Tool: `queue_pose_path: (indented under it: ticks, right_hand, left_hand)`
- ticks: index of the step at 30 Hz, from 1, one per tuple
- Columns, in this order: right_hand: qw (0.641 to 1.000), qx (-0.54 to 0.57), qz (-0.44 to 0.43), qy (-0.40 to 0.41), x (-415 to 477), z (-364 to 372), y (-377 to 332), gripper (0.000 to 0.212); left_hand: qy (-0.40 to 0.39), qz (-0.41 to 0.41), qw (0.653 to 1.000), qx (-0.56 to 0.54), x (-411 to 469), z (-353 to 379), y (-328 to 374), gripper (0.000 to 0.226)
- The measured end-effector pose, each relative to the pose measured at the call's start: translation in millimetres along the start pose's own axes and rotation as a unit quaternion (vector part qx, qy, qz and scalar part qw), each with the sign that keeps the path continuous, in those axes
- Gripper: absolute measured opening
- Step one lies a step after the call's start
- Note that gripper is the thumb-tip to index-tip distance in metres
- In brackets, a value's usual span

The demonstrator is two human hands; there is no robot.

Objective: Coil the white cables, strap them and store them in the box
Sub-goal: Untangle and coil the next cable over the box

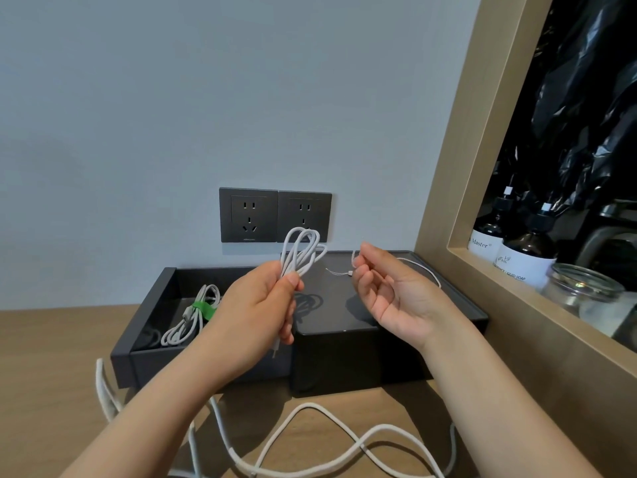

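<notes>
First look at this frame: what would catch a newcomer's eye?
The left hand holds up a white coil at centre, before the wall sockets; the right hand is raised beside it, fingers curled. In the open box at left lies a bundle with a green strap, and a loose cable snakes across the table in front.

Both bare forearms come up from the bottom edge, well above the surface. Left grip [256,305] raised, fingers and thumb curled round a white cable bundle [301,253], thumb on top. Right grip [389,294] near it, not touching, palm up and leftward, fingers loosely curled; fingertips at a thin white cord [418,267], hold unclear.
</notes>
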State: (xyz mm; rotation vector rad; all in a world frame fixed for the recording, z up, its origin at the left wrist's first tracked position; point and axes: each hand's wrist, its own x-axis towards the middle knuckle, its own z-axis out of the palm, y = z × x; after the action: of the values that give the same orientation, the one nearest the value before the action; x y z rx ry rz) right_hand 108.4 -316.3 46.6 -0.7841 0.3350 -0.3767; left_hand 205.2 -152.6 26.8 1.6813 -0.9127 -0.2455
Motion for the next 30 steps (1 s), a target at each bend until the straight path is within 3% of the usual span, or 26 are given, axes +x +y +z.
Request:
queue_pose_path:
  ticks: [5, 10, 14, 18, 24, 30]
  right_hand:
    - [0.998, -0.058, -0.031, -0.007, 1.5, 0.7, 0.1, 0.011]
    - [0.986, -0.143, -0.092, 0.000, 1.3, 4.3, 1.3, 0.035]
    - [0.993, -0.073, -0.092, -0.017, 2.3, 5.4, 2.5, 0.033]
    - [0.997, -0.010, -0.061, -0.041, 6.1, 2.8, 3.1, 0.012]
    - [0.999, 0.017, -0.018, -0.033, 5.0, 0.4, -0.4, 0.036]
    - [0.999, -0.007, -0.029, -0.031, 6.5, -1.8, 1.9, 0.029]
  left_hand:
    - [-0.001, 0.002, 1.000, 0.009, -0.6, -0.4, -2.0, 0.026]
    - [0.003, -0.001, 1.000, 0.001, -0.1, -0.9, -1.6, 0.026]
    - [0.001, 0.004, 1.000, 0.005, -1.0, -1.4, -1.3, 0.026]
    - [0.000, 0.006, 1.000, 0.009, -0.3, -1.0, -1.4, 0.026]
    - [0.004, 0.011, 1.000, 0.011, 0.3, -2.5, -1.7, 0.026]
    - [0.004, 0.005, 1.000, 0.022, 0.8, -2.4, -6.1, 0.026]
